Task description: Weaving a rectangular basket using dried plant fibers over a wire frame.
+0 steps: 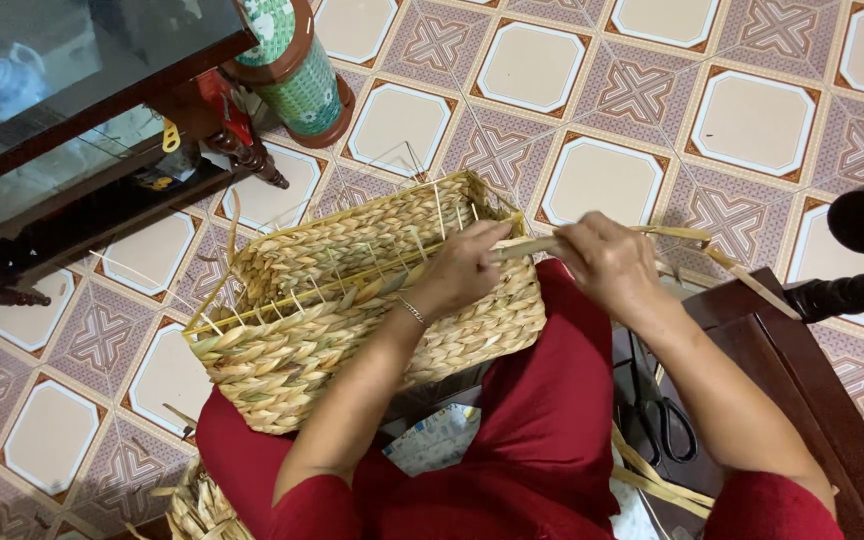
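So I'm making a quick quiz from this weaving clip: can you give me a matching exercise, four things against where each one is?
Things:
1. woven basket
2. scissors
3. green patterned vase
4. flat straw strand

Places:
A. on the tiled floor by the dark cabinet
B. pinched between left hand and right hand
C. on the person's lap
D. on the dark wooden seat beside the right arm

Pairs: 1-C, 2-D, 3-A, 4-B

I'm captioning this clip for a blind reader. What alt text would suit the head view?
Seen from above, a person in red holds a woven straw basket on their lap, the left hand at its rim and the right hand pulling a flat straw strip between them. Black scissors lie on a dark wooden seat beside them, above a patterned tile floor.
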